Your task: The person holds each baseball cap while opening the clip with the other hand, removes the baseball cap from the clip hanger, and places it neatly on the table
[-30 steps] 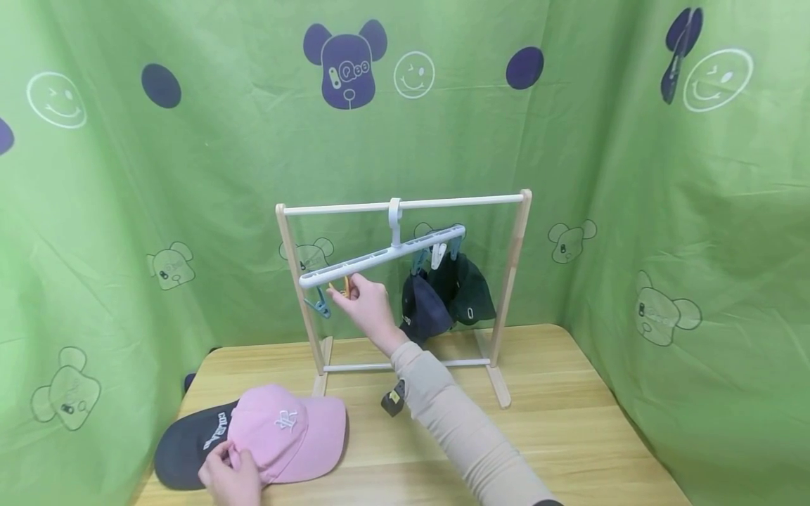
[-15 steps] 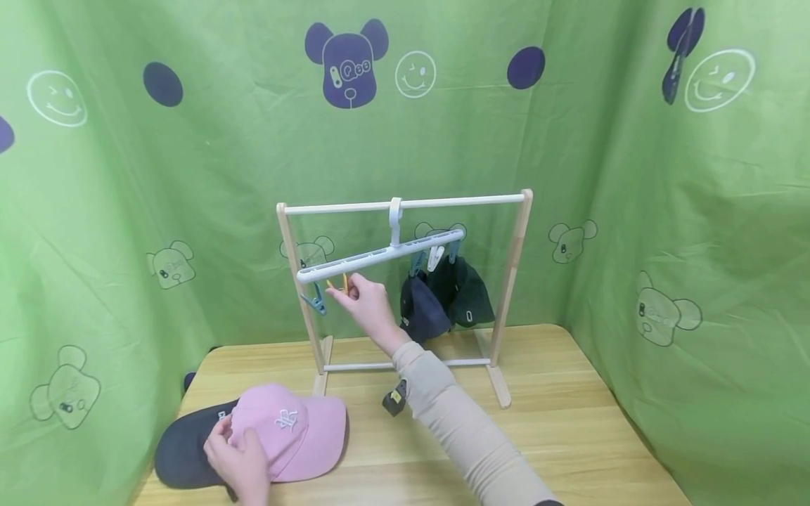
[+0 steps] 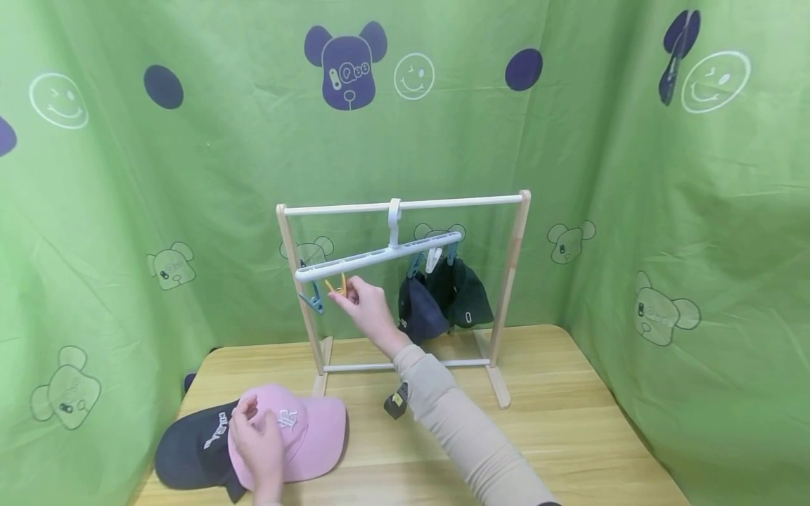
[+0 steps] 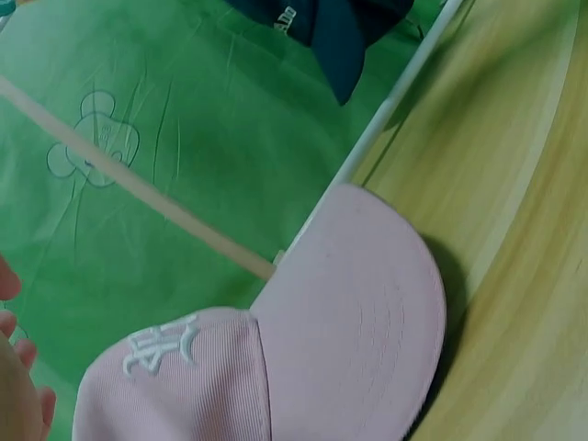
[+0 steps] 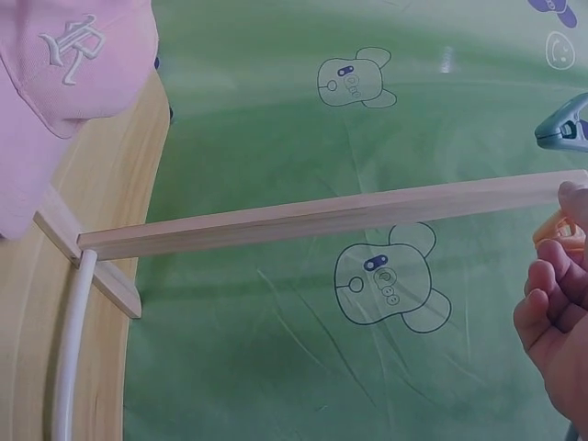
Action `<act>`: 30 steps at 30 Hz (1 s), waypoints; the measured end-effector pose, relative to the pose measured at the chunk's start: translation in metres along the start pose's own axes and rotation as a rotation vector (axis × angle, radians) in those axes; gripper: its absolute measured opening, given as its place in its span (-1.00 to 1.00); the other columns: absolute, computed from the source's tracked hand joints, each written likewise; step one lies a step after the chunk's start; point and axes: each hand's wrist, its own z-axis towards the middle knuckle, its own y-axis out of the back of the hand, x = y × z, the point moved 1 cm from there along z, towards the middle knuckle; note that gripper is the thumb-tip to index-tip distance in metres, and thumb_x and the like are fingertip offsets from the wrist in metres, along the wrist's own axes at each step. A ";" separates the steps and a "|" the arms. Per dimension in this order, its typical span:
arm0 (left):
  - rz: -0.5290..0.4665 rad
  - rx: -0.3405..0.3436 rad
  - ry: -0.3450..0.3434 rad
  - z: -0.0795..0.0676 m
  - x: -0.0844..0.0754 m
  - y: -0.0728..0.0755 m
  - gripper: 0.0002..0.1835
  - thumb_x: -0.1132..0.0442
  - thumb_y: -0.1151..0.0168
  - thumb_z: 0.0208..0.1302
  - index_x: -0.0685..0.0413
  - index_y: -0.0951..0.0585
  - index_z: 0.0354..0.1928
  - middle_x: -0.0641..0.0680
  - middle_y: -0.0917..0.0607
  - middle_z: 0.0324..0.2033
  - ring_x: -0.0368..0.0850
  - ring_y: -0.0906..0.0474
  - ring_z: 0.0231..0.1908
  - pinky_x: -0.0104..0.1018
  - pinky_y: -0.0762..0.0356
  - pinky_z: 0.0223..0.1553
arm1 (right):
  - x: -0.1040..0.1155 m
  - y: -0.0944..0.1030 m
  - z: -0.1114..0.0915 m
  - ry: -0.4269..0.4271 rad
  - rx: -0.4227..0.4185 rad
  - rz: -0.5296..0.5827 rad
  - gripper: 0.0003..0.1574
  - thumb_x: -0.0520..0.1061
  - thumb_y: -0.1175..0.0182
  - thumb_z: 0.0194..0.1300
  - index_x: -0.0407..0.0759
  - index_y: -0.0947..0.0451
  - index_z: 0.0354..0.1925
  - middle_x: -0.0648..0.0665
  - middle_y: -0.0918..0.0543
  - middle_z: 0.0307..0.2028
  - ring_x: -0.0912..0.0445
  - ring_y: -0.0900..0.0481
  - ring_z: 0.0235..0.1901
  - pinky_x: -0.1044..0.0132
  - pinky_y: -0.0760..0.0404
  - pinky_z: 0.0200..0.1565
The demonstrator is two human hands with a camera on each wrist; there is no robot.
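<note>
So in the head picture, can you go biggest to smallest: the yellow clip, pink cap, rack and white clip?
1. Rack
2. Pink cap
3. Yellow clip and white clip: too alike to rank, and the right hand covers part of the yellow one.

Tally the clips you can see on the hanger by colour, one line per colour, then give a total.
Blue-green clips: 3
Yellow clip: 1
White clip: 1
Total in view: 5
</note>
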 end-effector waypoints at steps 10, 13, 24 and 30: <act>-0.034 0.056 -0.002 -0.002 -0.005 -0.015 -0.61 0.57 -0.06 0.15 0.36 -0.47 0.07 0.27 -0.50 -0.06 -0.12 -0.37 -0.08 -0.40 -0.30 0.00 | -0.004 0.000 -0.002 0.029 -0.001 0.001 -0.74 -0.05 -0.30 0.25 -0.24 -0.56 -0.29 -0.07 -0.56 -0.58 0.26 -0.35 -0.58 0.53 -0.39 -0.53; -0.037 0.066 -0.013 -0.003 -0.007 -0.018 -0.61 0.57 -0.06 0.14 0.36 -0.47 0.07 0.27 -0.50 -0.07 -0.10 -0.39 -0.08 -0.41 -0.31 0.00 | -0.005 0.000 -0.002 0.028 -0.001 -0.004 -0.74 -0.05 -0.30 0.25 -0.24 -0.57 -0.29 -0.07 -0.56 -0.57 0.26 -0.35 -0.58 0.54 -0.39 -0.53; -0.055 0.155 0.005 -0.004 -0.014 -0.029 -0.60 0.52 -0.09 0.17 0.33 -0.47 0.10 0.27 -0.50 -0.05 -0.05 -0.40 -0.05 -0.29 -0.33 -0.01 | -0.009 0.002 -0.003 0.017 0.005 -0.008 -0.74 -0.03 -0.28 0.27 -0.22 -0.62 -0.25 -0.09 -0.64 -0.51 0.24 -0.44 -0.54 0.53 -0.47 -0.47; -0.060 0.240 0.019 -0.006 -0.022 -0.036 -0.55 0.49 -0.12 0.19 0.23 -0.47 0.16 0.27 -0.47 0.02 0.06 -0.40 0.01 -0.02 -0.37 0.03 | -0.013 0.004 -0.006 0.095 -0.019 -0.067 -0.77 -0.09 -0.22 0.33 -0.23 -0.66 -0.32 -0.09 -0.64 -0.50 0.18 -0.47 -0.53 0.46 -0.51 -0.43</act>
